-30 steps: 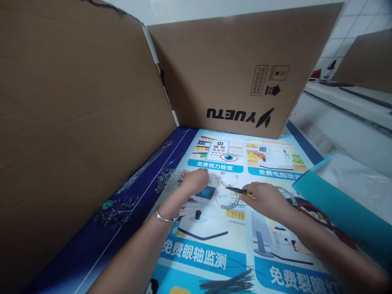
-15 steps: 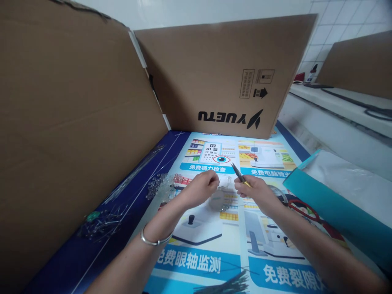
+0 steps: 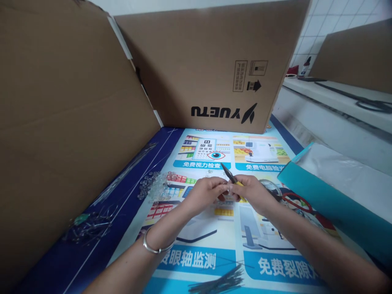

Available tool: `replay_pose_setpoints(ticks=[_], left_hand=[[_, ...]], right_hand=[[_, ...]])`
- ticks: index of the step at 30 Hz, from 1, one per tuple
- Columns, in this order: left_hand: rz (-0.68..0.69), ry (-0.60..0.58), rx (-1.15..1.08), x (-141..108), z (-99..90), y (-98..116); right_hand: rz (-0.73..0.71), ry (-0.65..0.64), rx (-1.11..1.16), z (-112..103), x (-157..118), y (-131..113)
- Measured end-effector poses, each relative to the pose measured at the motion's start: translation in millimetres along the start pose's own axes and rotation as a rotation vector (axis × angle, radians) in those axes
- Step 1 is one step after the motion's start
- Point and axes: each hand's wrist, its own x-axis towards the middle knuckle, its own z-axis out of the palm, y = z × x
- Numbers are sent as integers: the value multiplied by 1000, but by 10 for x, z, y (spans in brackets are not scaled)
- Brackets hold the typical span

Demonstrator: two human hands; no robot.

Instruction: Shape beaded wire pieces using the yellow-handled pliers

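Note:
My right hand [image 3: 249,188] is closed around the yellow handles of a pair of pliers [image 3: 229,174], whose dark pointed jaws face up and away to the left. My left hand [image 3: 212,191] is pinched, its fingertips meeting those of the right hand; whatever small thing lies between them is hidden. To the left of the hands is a pile of clear beads [image 3: 154,185] on the printed sheet. A few more clear beads [image 3: 210,172] lie just beyond the left hand.
Dark wires [image 3: 219,281] lie at the front, with a tangled wire bunch [image 3: 88,224] and thin wires [image 3: 125,171] at left. Red-handled scissors [image 3: 297,202] rest beside a teal box [image 3: 324,196] on the right. Cardboard panels [image 3: 171,73] wall the left and back.
My hands have come together, fingertips now touching, where before they were apart. The pliers have moved left with my right hand. The camera view has shifted slightly.

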Motion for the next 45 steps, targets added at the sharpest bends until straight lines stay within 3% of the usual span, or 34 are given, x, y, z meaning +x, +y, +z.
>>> replay_pose_setpoints(ticks=[4, 6, 11, 14, 20, 23, 31, 38, 45], left_hand=[[-66, 61, -172, 21, 40, -50], [-105, 100, -321, 29, 15, -61], [-136, 134, -541, 41, -71, -64], [-147, 155, -584, 50, -82, -79], [-171, 174, -602, 42, -50, -96], [-166, 167, -603, 26, -34, -86], [-199, 144, -625, 26, -2, -91], [-224, 131, -652, 27, 16, -105], [-237, 118, -670, 15, 16, -94]], right_hand=[[18, -34, -69, -12, -20, -31], [-43, -13, -248, -50, -33, -44], [-510, 274, -1059, -238, -112, 17], [-709, 297, -1364, -376, -190, 95], [-947, 271, -1747, -482, -310, 147], [-997, 244, -1818, -461, -341, 122], [-982, 237, -1730, -434, -371, 101], [-1102, 258, -1869, -422, -360, 78], [-1110, 269, -1879, -416, -366, 76]])
